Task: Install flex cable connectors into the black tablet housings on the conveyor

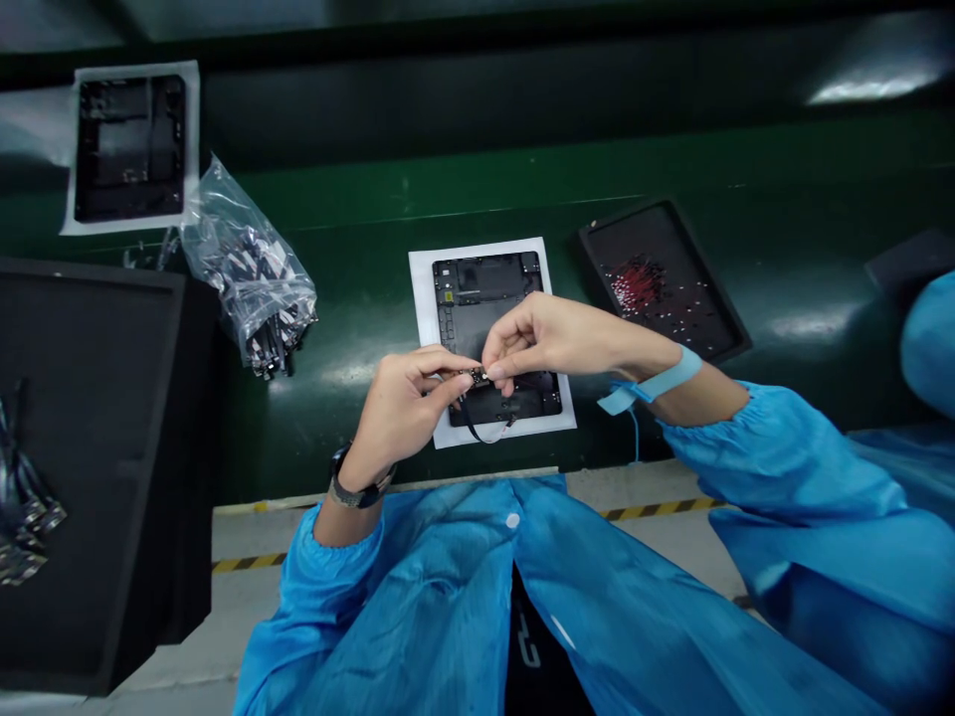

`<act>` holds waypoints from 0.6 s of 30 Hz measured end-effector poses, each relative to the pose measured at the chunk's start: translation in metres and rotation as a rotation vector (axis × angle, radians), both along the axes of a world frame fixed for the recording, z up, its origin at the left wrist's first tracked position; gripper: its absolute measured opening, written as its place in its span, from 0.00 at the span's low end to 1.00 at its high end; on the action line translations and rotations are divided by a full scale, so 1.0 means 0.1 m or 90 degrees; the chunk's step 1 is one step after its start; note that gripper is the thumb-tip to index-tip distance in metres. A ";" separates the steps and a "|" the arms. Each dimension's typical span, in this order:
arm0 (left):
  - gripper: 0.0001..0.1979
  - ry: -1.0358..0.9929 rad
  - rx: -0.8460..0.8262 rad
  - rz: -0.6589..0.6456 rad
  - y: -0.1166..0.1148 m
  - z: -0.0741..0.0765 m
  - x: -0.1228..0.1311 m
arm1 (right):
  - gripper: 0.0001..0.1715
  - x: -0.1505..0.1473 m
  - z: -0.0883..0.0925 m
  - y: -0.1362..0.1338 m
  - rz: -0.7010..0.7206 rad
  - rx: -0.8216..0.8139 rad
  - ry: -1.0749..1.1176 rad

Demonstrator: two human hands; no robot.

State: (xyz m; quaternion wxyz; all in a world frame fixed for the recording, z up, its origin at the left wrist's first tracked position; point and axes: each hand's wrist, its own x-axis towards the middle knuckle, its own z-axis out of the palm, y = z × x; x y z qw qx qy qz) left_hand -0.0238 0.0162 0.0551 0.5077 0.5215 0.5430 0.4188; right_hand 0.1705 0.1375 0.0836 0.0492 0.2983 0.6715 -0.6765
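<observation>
Between thumb and fingers, my left hand (414, 398) grips a small circuit board (477, 377). At the board's right end my right hand (533, 338) is closed in a pinch; a tiny white spot shows at its fingertips, but what it holds is too small to make out. Both hands are over a black tablet housing (467, 333), which lies on a white sheet (425, 303). A thin dark cable (472, 428) curves below the board across the housing's near edge. My fingers hide part of the housing's middle.
Right of the housing, a black tray (682, 259) holds red-and-black wires (638, 283) and small pieces. On the left are a clear bag (246, 264) of flat cables, a large black box (82, 398) with more cables, and another housing (130, 149). A blue sleeve (929, 343) shows far right.
</observation>
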 end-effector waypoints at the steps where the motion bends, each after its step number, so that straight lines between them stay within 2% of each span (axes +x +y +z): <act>1: 0.08 -0.001 -0.006 0.000 0.00 0.00 0.00 | 0.07 0.01 -0.03 0.00 0.000 -0.010 0.008; 7: 0.07 -0.005 -0.027 0.016 0.01 -0.01 0.04 | 0.06 0.03 -0.21 -0.02 -0.009 -0.023 0.089; 11: 0.06 -0.018 -0.055 0.019 0.01 0.01 0.06 | 0.09 0.03 -0.19 -0.03 0.002 -0.019 0.094; 14: 0.06 -0.068 -0.076 0.063 -0.01 0.02 -0.03 | 0.11 0.16 -0.10 0.01 -0.050 0.121 0.108; 16: 0.07 -0.120 -0.044 0.169 -0.05 0.01 -0.13 | 0.12 0.34 -0.08 0.02 -0.144 0.270 0.118; 18: 0.08 -0.188 -0.016 0.285 -0.08 -0.04 -0.24 | 0.11 0.53 -0.14 -0.02 -0.200 0.364 0.118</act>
